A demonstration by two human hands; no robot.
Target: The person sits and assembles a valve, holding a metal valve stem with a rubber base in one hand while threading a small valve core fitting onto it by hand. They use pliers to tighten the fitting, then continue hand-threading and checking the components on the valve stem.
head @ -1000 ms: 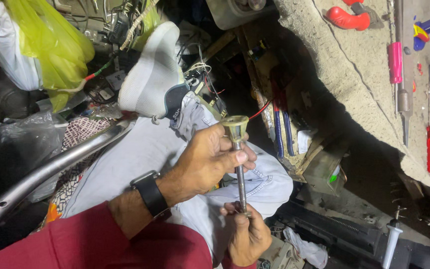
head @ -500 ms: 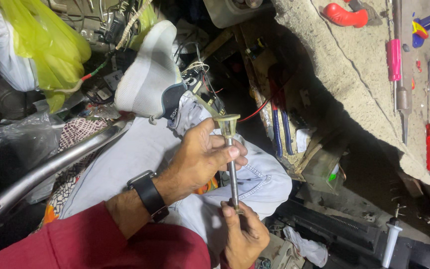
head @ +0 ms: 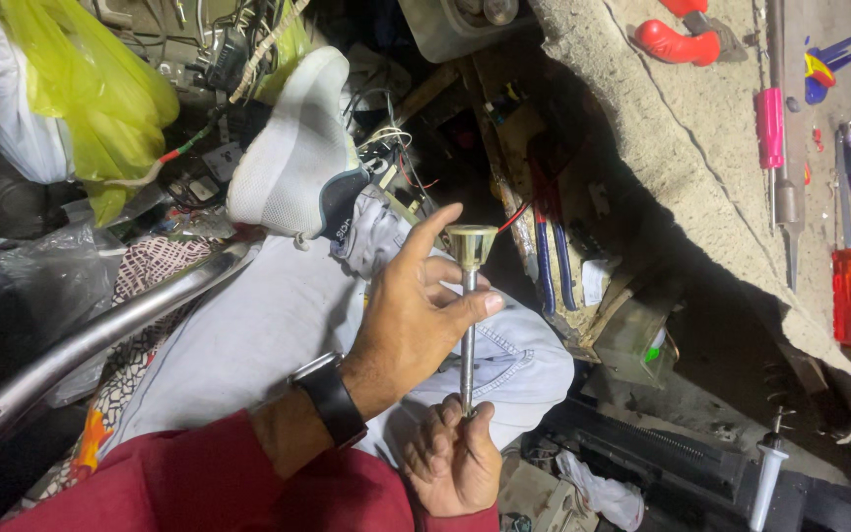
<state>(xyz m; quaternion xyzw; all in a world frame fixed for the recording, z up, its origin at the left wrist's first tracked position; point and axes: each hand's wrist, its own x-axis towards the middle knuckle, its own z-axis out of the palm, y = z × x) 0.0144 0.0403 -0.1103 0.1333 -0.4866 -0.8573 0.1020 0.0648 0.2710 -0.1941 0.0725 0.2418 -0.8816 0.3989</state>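
Note:
A thin metal rod (head: 467, 340) with a brass-coloured cup-shaped cap (head: 471, 243) stands upright over my lap. My left hand (head: 414, 313), with a black wristwatch (head: 328, 397) on its wrist, holds the upper shaft. Its fingers curl round the rod and the thumb stretches up beside the cap. My right hand (head: 450, 458) grips the rod's lower end from below. Both sleeves are red. My leg in light grey trousers (head: 278, 325) runs up to a white shoe (head: 293, 163).
A rough concrete slab (head: 682, 158) at the right carries red, pink and orange-handled screwdrivers and pliers. Blue-handled pliers (head: 552, 266) hang below its edge. A curved metal bar (head: 91, 340) crosses at the left. Yellow and white plastic bags (head: 100, 89) and tangled wires lie at the top left.
My left hand has loosened a little under the cap, and its thumb now points up beside it. The rod stays upright between both hands.

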